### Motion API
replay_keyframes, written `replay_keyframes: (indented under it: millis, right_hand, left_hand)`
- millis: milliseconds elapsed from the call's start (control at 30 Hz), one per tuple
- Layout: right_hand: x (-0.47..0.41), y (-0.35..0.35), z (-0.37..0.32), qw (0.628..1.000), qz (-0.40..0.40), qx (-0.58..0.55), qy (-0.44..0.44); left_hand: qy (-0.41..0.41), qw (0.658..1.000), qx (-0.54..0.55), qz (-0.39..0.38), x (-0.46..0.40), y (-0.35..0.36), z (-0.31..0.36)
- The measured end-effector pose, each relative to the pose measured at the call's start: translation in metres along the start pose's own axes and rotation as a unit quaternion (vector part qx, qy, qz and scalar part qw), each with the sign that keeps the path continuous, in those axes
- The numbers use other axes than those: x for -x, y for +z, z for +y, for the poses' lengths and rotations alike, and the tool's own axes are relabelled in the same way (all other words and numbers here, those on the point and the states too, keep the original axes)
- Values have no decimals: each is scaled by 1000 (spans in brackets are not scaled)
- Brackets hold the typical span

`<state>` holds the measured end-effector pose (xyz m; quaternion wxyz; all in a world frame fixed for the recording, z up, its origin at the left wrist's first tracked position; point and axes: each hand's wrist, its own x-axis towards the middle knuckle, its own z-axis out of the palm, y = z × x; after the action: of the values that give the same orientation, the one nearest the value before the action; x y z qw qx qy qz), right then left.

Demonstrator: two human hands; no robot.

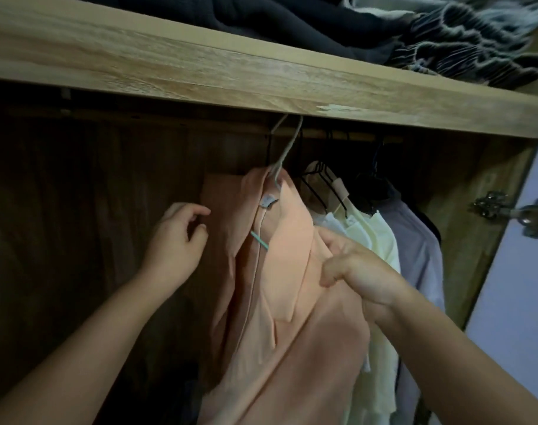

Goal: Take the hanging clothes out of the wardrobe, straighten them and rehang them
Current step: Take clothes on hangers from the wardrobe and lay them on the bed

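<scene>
A peach shirt [289,271] hung on a pale hanger [284,148] from the wardrobe rail [353,137]. At four o'clock of its collar, the right hand [358,271] pinched the fabric; at nine o'clock, the left hand [175,240] hovered, loosely curled, holding nothing.

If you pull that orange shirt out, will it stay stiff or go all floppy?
Probably floppy: the orange shirt already folds and wrinkles where the right hand pinches it. It looks thin, so likely light. It might slip off its hanger.

Head view, close, into wardrobe [77,179]
</scene>
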<state>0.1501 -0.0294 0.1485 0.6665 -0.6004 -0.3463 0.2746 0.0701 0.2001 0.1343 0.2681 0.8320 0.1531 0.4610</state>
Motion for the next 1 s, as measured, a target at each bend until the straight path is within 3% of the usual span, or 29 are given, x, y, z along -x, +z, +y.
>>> replay_keyframes:
  millis: [233,400,533,700,833,1000]
  right_hand:
    - [116,-40,-18,992,-68,88,62]
    - [202,-64,-30,974,-32,210,77]
    - [270,-81,-36,945,75,309,81]
    - [338,-98,-21,868,309,389,24]
    - [381,-101,-9,812,393,430,10]
    - [419,-94,-10,754,491,437,-12]
  left_hand:
    - [89,991,-77,-59,38,28,61]
    - [163,980,-34,-109,92,46,100]
    - [156,980,36,-114,147,57,130]
    - [137,979,78,-127,199,75,162]
    - [157,962,123,-189,225,91,182]
    - [255,919,175,-243,240,106,210]
